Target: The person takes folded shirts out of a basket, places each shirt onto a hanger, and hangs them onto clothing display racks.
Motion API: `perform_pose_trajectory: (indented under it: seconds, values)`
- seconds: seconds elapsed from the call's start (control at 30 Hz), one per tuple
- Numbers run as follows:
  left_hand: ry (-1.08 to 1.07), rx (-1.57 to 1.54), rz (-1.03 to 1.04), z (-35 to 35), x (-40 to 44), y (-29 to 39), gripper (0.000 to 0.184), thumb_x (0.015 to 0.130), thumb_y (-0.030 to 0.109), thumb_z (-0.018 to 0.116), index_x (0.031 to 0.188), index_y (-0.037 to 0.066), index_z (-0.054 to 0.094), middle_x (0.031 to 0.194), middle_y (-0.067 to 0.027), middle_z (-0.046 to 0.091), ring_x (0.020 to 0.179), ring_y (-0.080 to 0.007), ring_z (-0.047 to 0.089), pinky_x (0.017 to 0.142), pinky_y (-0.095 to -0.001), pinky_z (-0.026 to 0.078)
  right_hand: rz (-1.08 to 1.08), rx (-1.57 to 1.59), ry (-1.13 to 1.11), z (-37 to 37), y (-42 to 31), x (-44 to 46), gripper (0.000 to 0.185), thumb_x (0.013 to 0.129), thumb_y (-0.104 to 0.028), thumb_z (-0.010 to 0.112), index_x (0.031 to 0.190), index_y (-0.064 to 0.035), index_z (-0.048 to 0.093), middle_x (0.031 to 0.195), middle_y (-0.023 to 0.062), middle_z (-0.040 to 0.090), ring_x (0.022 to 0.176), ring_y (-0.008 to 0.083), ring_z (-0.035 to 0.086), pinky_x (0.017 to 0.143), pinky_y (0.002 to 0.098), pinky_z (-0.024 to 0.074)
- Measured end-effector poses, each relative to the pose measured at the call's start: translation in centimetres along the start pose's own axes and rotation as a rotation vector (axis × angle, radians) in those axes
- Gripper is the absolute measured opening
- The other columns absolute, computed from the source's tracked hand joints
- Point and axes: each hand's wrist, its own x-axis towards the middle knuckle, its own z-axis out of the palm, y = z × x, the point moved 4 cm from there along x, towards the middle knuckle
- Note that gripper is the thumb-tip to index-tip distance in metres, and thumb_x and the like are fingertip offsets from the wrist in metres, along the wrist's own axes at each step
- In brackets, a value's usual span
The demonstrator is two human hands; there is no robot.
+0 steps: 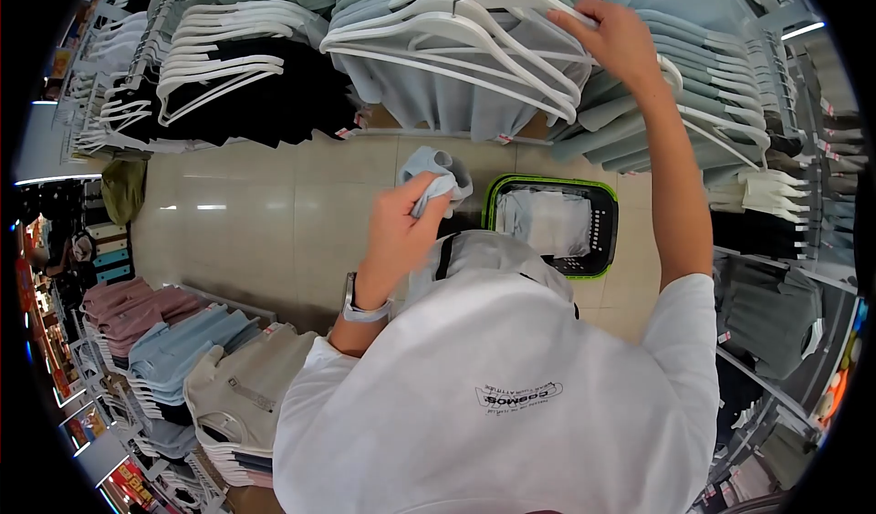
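Observation:
My left hand [399, 231], with a watch on the wrist, is closed around a bunched light blue-grey garment [429, 167] in front of my body. My right hand [622, 41] reaches up to the rack and grips the shoulder end of a white hanger [529, 1]. Beside it, several empty-looking white hangers overlap in front of grey-blue shirts [411, 81] on the rail. On the floor ahead of me, between my arms, stands a black basket with a green rim [604, 186]. Light folded clothing in clear wrapping [547, 222] lies in it.
Black garments on white hangers [265, 94] hang to the left of the grey-blue ones. More green-grey shirts [712, 85] hang at right. Behind on the left is a rack with pink shirts [137, 313], blue shirts [187, 350] and a beige top [251, 377]. Tiled floor [246, 213] runs between.

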Motion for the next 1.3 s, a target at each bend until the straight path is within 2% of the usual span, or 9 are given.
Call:
perform_pose_trajectory:
  seconds: [0.17,0.33,0.6,0.67,0.8,0.87,1.0,1.13,1.3]
  values:
    - [-0.028,0.004,-0.007,0.3,-0.1,0.2,0.010,0.082,0.006,0.055,0.083,-0.003,0.059,0.055,-0.0024,0.047,0.053,-0.0054,0.038,0.046,-0.0226,0.033,-0.061,0.076,0.100,-0.5,0.7,0.3,0.057,0.076,-0.057,0.056,0.064,-0.0016,0.056,0.053,0.0126,0.048,0.049,0.0251,0.046,0.050,0.0369,0.0362]
    - [0.082,0.027,-0.019,0.7,-0.1,0.1,0.011,0.082,0.007,0.055,0.083,-0.003,0.059,0.056,-0.0006,0.044,0.054,-0.0051,0.036,0.047,-0.0215,0.031,0.071,0.346,0.188,-2.2,3.5,-1.4,0.056,0.076,-0.056,0.056,0.065,-0.0006,0.054,0.053,0.0066,0.040,0.051,0.0179,0.036,0.050,0.0320,0.0324]
    - [0.080,0.105,0.075,0.0,1.2,2.1,0.009,0.081,0.007,0.056,0.082,-0.002,0.060,0.054,-0.0004,0.043,0.052,-0.0039,0.034,0.045,-0.0216,0.030,0.363,0.360,0.467,-6.5,11.7,-18.3,0.045,0.082,-0.039,0.059,0.062,0.0009,0.056,0.051,-0.0024,0.041,0.045,0.0079,0.031,0.044,0.0257,0.0262]
    - [0.076,0.134,0.110,-0.1,1.6,2.8,0.008,0.080,0.006,0.056,0.081,-0.002,0.059,0.053,-0.0001,0.042,0.050,-0.0037,0.034,0.044,-0.0216,0.029,0.388,0.717,0.485,-6.7,10.4,-21.7,0.045,0.087,-0.039,0.052,0.065,0.0001,0.058,0.052,-0.0012,0.042,0.042,0.0053,0.033,0.040,0.0228,0.0202]
    - [-0.025,0.225,0.106,1.1,2.2,3.5,0.010,0.082,0.007,0.056,0.081,-0.003,0.058,0.057,0.0014,0.043,0.055,-0.0042,0.035,0.049,-0.0197,0.029,0.325,0.839,0.508,-6.9,8.0,-25.7,0.052,0.086,-0.046,0.051,0.070,0.0025,0.059,0.050,-0.0008,0.041,0.041,0.0053,0.034,0.039,0.0231,0.0197]
    - [-0.050,0.300,0.134,1.6,2.5,4.0,0.010,0.082,0.007,0.056,0.081,-0.002,0.058,0.056,0.0009,0.043,0.053,-0.0041,0.034,0.048,-0.0197,0.029,0.248,0.650,0.305,-6.5,7.8,-27.2,0.063,0.080,-0.058,0.053,0.071,0.0033,0.061,0.052,0.0008,0.047,0.044,0.0067,0.040,0.041,0.0226,0.0262]
    - [-0.105,0.379,0.230,2.7,2.8,5.4,0.007,0.078,0.004,0.056,0.078,-0.001,0.060,0.051,-0.0063,0.046,0.042,-0.0080,0.039,0.041,-0.0219,0.031,0.094,0.721,0.053,-6.8,7.1,-28.6,0.055,0.075,-0.051,0.062,0.074,0.0043,0.062,0.055,0.0037,0.053,0.049,0.0086,0.044,0.045,0.0228,0.0306]
    - [-0.209,0.392,0.249,3.8,2.5,6.4,0.012,0.081,0.006,0.056,0.088,-0.001,0.063,0.052,-0.0018,0.043,0.048,-0.0036,0.034,0.043,-0.0198,0.028,0.129,0.749,0.159,-7.3,6.2,-28.4,0.049,0.075,-0.044,0.066,0.074,0.0041,0.062,0.059,0.0041,0.055,0.049,0.0095,0.044,0.044,0.0232,0.0307]
    - [-0.249,0.472,0.422,4.9,2.7,7.6,0.016,0.075,0.005,0.058,0.089,0.001,0.065,0.055,-0.0037,0.045,0.046,-0.0075,0.039,0.043,-0.0212,0.030,0.075,0.773,0.085,-7.7,5.1,-27.2,0.046,0.074,-0.041,0.067,0.075,0.0048,0.062,0.060,0.0036,0.056,0.051,0.0097,0.046,0.046,0.0226,0.0334]
